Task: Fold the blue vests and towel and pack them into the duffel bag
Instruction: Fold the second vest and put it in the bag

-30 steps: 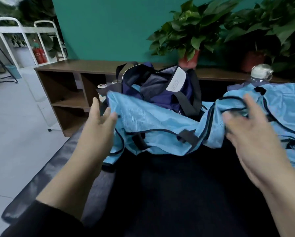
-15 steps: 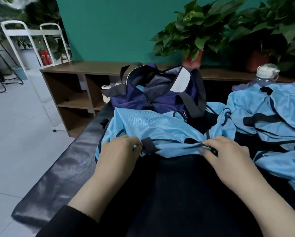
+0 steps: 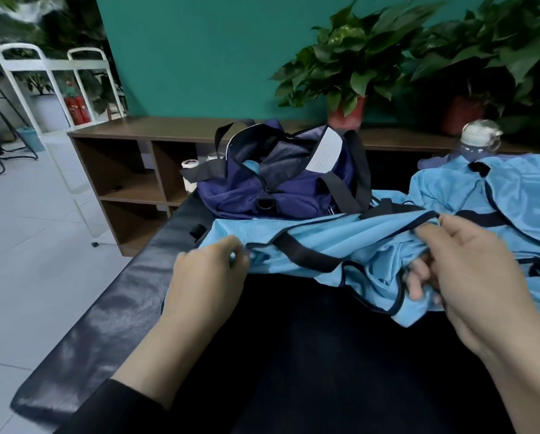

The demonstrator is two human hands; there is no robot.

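Gripping the blue vest (image 3: 325, 242), left hand (image 3: 206, 277) and right hand (image 3: 469, 277) hide their fingertips.

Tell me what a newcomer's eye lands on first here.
First, the light blue vest stretched across the dark table, with the left hand pinching its left edge and the right hand gripping its bunched right side. Just behind lies the open navy duffel bag, with more blue vests heaped at right.

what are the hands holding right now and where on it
Both hold one blue vest: the left hand pinches its left edge, the right hand grips bunched fabric at its right end.
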